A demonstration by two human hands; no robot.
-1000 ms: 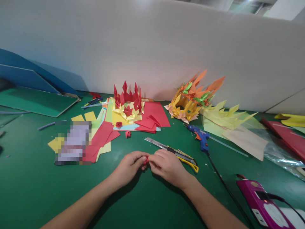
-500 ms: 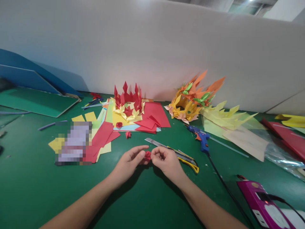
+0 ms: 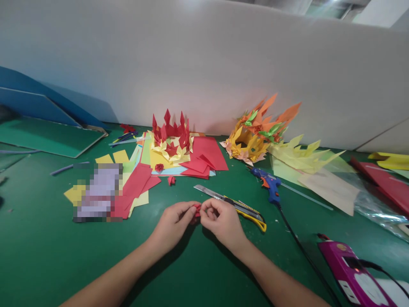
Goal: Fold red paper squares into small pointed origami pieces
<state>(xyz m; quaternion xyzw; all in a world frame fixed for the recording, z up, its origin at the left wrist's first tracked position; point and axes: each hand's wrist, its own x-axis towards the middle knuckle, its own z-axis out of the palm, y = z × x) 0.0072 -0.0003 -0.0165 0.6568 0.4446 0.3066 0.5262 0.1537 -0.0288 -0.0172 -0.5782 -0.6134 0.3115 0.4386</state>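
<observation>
Between my hands is a small folded red paper flower (image 3: 197, 209), partly hidden by the fingers. My left hand (image 3: 177, 221) pinches it from the left, thumb on top. From the right, the fingertips of my right hand (image 3: 221, 219) are pressed together at its edge. A yellow utility knife (image 3: 244, 209) with its blade out lies just behind my right hand. Beyond my hands sit two more small red paper pieces, a bud (image 3: 171, 181) and a flower (image 3: 159, 167).
A red and yellow paper crown (image 3: 172, 140) stands on coloured sheets at the back. Orange paper crowns (image 3: 252, 136) are to its right. A blue glue gun (image 3: 270, 183), its cord trailing forward, lies near a magenta power strip (image 3: 354, 273). Red paper strips (image 3: 134, 185) lie left.
My left index finger has come down, closing the left hand more tightly on the red paper flower. My right fingers have shifted slightly left at its edge.
</observation>
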